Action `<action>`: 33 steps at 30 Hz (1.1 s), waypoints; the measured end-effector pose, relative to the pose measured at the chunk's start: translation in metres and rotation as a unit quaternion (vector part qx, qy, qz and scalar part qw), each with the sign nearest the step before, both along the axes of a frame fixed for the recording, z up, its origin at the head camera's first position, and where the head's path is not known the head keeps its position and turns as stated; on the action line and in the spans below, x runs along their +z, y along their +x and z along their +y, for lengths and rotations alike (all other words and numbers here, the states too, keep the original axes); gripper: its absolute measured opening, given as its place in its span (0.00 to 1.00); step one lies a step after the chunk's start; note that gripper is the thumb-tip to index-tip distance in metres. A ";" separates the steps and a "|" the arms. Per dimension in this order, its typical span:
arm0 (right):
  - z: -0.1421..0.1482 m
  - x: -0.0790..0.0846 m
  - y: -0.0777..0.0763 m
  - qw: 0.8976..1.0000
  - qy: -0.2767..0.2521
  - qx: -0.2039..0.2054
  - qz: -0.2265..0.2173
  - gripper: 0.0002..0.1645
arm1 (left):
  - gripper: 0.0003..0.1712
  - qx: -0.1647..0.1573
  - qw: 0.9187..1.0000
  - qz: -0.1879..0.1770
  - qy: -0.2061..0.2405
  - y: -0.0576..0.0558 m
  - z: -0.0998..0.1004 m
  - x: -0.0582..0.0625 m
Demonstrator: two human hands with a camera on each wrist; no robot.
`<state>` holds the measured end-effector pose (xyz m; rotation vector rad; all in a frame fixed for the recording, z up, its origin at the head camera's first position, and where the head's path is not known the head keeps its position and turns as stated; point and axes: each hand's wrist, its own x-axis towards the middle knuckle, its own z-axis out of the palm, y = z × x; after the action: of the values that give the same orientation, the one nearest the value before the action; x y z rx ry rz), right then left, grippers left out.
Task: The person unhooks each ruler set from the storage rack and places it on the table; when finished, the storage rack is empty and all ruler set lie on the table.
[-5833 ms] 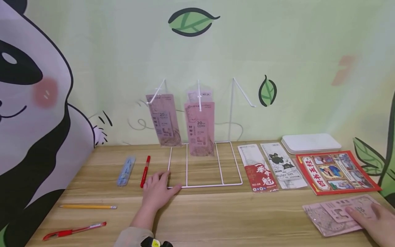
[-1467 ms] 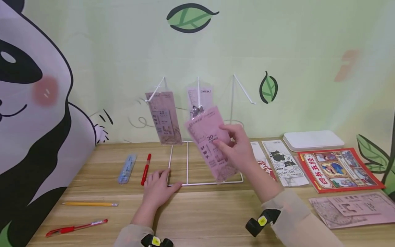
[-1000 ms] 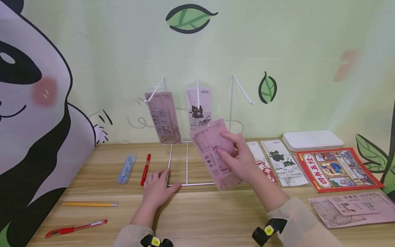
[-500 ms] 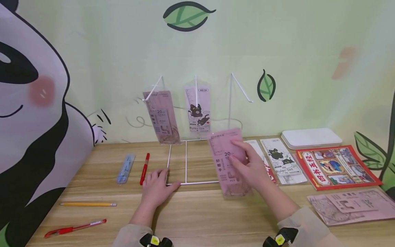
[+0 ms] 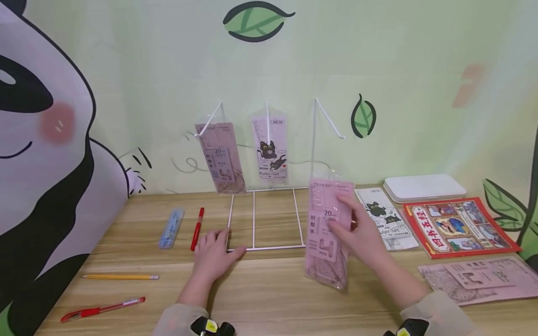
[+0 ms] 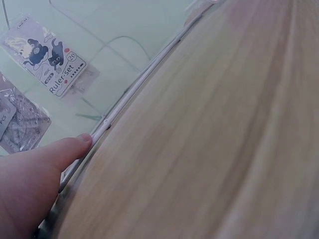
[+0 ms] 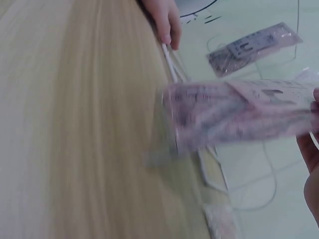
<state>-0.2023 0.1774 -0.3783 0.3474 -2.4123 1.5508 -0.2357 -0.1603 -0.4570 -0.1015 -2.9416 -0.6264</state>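
Observation:
My right hand [image 5: 360,228] pinches a pink packaged ruler set [image 5: 329,233] between thumb and fingers, above the right end of the white wire display rack [image 5: 277,248]. In the right wrist view the same pack looks blurred. My left hand [image 5: 215,255] rests on the front left corner of the rack's base, its thumb [image 6: 75,148] lying along the wire in the left wrist view. From the left hook hangs another pink ruler set [image 5: 220,158]. A cat-printed ruler set [image 5: 270,154] hangs on the middle hook. The right hook [image 5: 329,119] carries nothing.
At right lie another cat-printed ruler set [image 5: 388,219], a red-bordered book [image 5: 460,227], pink ruler packs [image 5: 479,280] and a white case [image 5: 424,186]. At left are a blue packaged item [image 5: 171,228], a red marker [image 5: 197,228], a pencil [image 5: 119,277] and a red pen [image 5: 102,309].
The right hand left the pink packs at right and took the front pink ruler set off the middle hook, uncovering the cat-printed one. It has moved right and down. The left hand stayed put.

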 end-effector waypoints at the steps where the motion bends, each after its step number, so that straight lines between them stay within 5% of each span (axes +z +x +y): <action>1: 0.004 -0.001 0.001 1.000 0.007 -0.005 -0.006 0.41 | 0.45 0.001 1.000 0.000 0.000 0.000 0.000 0.000; 12: 0.040 -0.015 0.017 0.995 0.097 -0.019 -0.001 0.46 | 0.45 0.000 1.000 0.001 0.000 0.000 0.000 0.000; 23: 0.060 -0.022 0.029 0.977 0.205 -0.052 0.018 0.48 | 0.45 0.002 1.000 -0.001 0.000 0.000 0.001 0.001; 33: 0.071 -0.025 0.041 0.956 0.282 -0.073 -0.043 0.54 | 0.45 0.005 1.000 -0.004 0.000 0.001 0.001 0.002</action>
<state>-0.1612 0.2481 -0.4028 0.1954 -2.8424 0.8065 -0.2345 -0.1590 -0.4547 -0.0845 -2.9474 -0.6264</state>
